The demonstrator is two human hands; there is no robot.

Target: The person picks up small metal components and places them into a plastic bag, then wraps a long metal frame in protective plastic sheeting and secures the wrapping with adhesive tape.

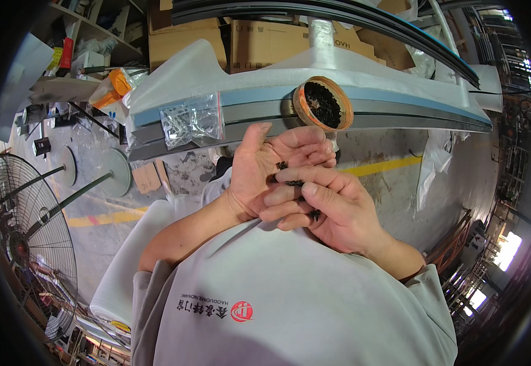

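Observation:
My left hand (254, 171) is turned palm up and cupped, its thumb apart, with a few small black screws (282, 165) lying in it. Over that palm, my right hand (342, 204) is closed, and small black screws show between its thumb and fingers. The fingers of both hands overlap, so some of what lies between them is hidden. Just beyond my hands, a round orange tub (300, 108) full of small black screws rests on a long grey-blue profile (393, 108). Left of it on the same profile lies a clear zip bag (192, 120) of small pale parts.
Dark long profiles (339, 17) cross the far side above cardboard boxes (265, 43). White foam sheeting (271, 76) lies behind the grey-blue profile. A caged fan (30, 238) stands at the left, near a white foam roll (131, 262). Metal racks (485, 244) line the right.

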